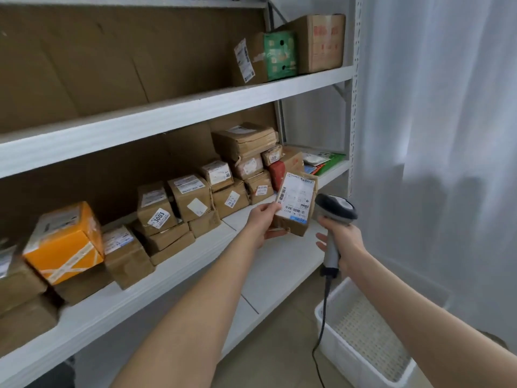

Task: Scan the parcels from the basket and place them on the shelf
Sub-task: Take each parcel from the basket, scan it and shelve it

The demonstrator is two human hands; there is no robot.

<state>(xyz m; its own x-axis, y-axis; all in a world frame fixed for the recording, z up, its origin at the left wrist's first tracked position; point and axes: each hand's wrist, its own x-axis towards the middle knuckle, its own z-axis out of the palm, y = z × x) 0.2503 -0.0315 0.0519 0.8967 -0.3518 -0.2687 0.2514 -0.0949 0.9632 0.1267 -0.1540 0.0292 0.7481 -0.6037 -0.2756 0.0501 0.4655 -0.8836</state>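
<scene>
one basket (pixel 324 317) holds no parcels

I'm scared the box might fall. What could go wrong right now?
The left hand pinches the parcel only at its lower corner, out past the shelf edge, so it might slip and drop to the floor. The scanner in the right hand sits very near the label and may misread it. Its cord hangs by the basket and could snag.

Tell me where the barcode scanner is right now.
In the head view, the barcode scanner is right of centre, gripped in the right hand, its head beside the labelled parcel held by the left hand, above the white basket.
</scene>
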